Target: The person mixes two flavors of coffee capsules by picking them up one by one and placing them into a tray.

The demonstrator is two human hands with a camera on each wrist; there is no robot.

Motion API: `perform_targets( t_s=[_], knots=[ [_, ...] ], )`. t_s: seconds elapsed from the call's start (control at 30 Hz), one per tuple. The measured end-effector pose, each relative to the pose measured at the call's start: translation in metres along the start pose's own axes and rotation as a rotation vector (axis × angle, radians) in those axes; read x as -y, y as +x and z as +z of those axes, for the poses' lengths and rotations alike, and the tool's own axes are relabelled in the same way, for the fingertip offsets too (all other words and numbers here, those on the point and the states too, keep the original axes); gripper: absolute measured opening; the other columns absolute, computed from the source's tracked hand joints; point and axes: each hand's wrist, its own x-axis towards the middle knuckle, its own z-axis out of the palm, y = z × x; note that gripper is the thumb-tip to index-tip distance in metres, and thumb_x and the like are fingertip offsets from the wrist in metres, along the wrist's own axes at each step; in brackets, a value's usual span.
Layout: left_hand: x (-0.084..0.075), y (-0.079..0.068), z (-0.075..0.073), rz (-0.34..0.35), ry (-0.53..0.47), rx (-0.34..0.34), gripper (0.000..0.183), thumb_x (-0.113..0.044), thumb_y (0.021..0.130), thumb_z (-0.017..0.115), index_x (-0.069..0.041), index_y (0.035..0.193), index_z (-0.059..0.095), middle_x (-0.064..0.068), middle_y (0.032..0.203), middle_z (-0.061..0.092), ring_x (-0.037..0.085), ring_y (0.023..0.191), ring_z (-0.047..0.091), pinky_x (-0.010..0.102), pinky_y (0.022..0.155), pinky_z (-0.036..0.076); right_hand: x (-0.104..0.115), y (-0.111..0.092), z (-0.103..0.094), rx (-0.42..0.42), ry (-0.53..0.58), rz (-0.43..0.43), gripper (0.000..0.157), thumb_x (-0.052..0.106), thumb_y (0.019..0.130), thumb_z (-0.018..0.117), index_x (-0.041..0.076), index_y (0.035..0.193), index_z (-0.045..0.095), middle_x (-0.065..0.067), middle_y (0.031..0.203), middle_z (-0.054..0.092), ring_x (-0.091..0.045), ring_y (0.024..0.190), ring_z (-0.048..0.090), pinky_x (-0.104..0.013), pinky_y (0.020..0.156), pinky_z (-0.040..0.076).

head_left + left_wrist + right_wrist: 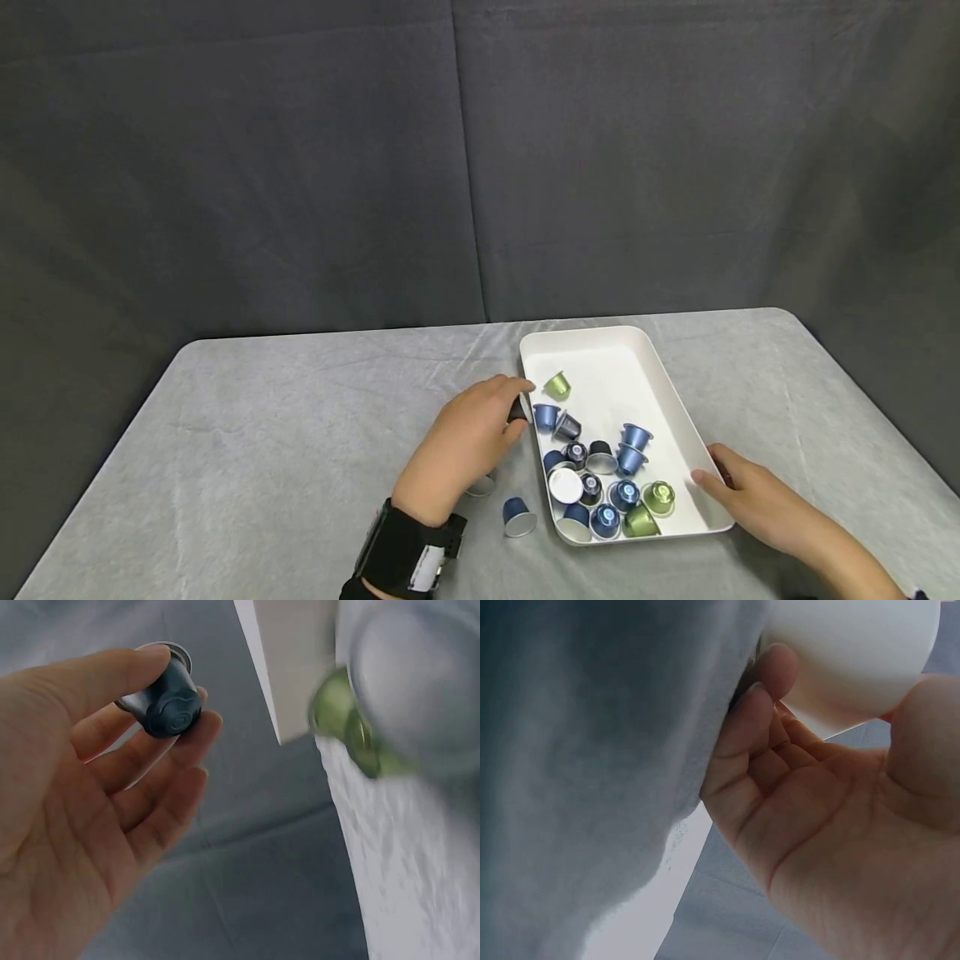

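Note:
My left hand (471, 432) is beside the left rim of a white tray (600, 354). Between thumb and fingers it pinches a dark coffee capsule (171, 696), its narrow end facing the camera in the left wrist view. My right hand (757, 500) grips the tray's near right corner, thumb at the rim and fingers curled around the outside and under it. In the right wrist view those fingers tuck beneath the white wall (855, 656). Inside the tray lie several blue, dark and green capsules (660, 497), mostly in the near half, some upside down, some on their sides.
A blue capsule (518, 517) lies on the grey cloth-covered table (285, 467), left of the tray. Another capsule (482, 485) is partly hidden behind my left wrist. A dark curtain (337, 167) hangs behind the table's far edge.

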Motion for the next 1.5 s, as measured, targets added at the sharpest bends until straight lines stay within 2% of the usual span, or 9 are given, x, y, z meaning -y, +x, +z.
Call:
perform_targets(
  t_s=[0.17, 0.3, 0.5, 0.67, 0.83, 1.1, 1.5],
  knots=[
    [-0.021, 0.001, 0.010, 0.084, 0.037, 0.051, 0.043, -0.018, 0.094, 0.070, -0.011, 0.135, 0.059, 0.002, 0.130, 0.063, 0.018, 0.119, 0.059, 0.033, 0.099, 0.047, 0.000, 0.000, 0.000, -0.001, 0.002, 0.002, 0.034, 0.028, 0.103, 0.054, -0.002, 0.120, 0.054, -0.011, 0.104, 0.062, -0.022, 0.089, 0.054, -0.038, 0.072, 0.046],
    [-0.035, 0.001, 0.019, 0.163, 0.087, 0.071, 0.040, -0.020, 0.094, 0.070, -0.011, 0.131, 0.061, 0.000, 0.124, 0.065, 0.015, 0.114, 0.061, 0.029, 0.096, 0.048, -0.001, 0.001, -0.001, 0.005, 0.004, 0.012, 0.035, 0.028, 0.103, 0.054, -0.002, 0.121, 0.053, -0.011, 0.105, 0.063, -0.022, 0.089, 0.054, -0.039, 0.072, 0.047],
    [-0.051, -0.003, 0.034, 0.284, 0.203, 0.062, 0.034, -0.021, 0.092, 0.072, -0.014, 0.125, 0.066, -0.005, 0.107, 0.066, 0.009, 0.099, 0.062, 0.021, 0.086, 0.049, -0.002, 0.000, 0.000, -0.003, 0.001, 0.010, 0.034, 0.028, 0.103, 0.055, -0.001, 0.120, 0.054, -0.008, 0.101, 0.063, -0.021, 0.087, 0.053, -0.034, 0.069, 0.045],
    [-0.059, -0.005, 0.043, 0.353, 0.270, 0.026, 0.030, -0.022, 0.091, 0.073, -0.017, 0.120, 0.068, -0.007, 0.102, 0.065, 0.008, 0.091, 0.061, 0.020, 0.082, 0.049, -0.002, -0.001, 0.000, -0.003, -0.003, 0.010, 0.033, 0.028, 0.103, 0.055, -0.001, 0.119, 0.054, -0.007, 0.099, 0.063, -0.020, 0.085, 0.053, -0.034, 0.068, 0.045],
    [-0.063, -0.008, 0.047, 0.389, 0.309, 0.006, 0.028, -0.023, 0.090, 0.073, -0.019, 0.118, 0.068, -0.009, 0.102, 0.066, 0.007, 0.092, 0.061, 0.020, 0.082, 0.048, -0.001, 0.000, 0.000, 0.002, 0.000, 0.014, 0.031, 0.028, 0.103, 0.054, 0.000, 0.117, 0.054, -0.006, 0.095, 0.061, -0.020, 0.083, 0.052, -0.032, 0.066, 0.043],
    [-0.067, -0.011, 0.050, 0.412, 0.328, 0.020, 0.026, -0.027, 0.090, 0.074, -0.023, 0.115, 0.069, -0.011, 0.103, 0.066, 0.006, 0.093, 0.060, 0.020, 0.079, 0.047, -0.001, 0.000, 0.000, 0.004, 0.007, 0.013, 0.029, 0.028, 0.103, 0.054, 0.001, 0.116, 0.054, -0.005, 0.094, 0.061, -0.020, 0.082, 0.051, -0.031, 0.065, 0.042],
    [-0.066, -0.010, 0.055, 0.453, 0.370, -0.062, 0.013, -0.020, 0.091, 0.071, -0.021, 0.103, 0.070, -0.010, 0.091, 0.065, 0.006, 0.080, 0.058, 0.020, 0.068, 0.046, -0.001, 0.000, 0.000, -0.011, -0.009, -0.006, 0.027, 0.026, 0.103, 0.054, 0.002, 0.114, 0.055, -0.004, 0.093, 0.060, -0.020, 0.082, 0.051, -0.031, 0.065, 0.042]
  ],
)
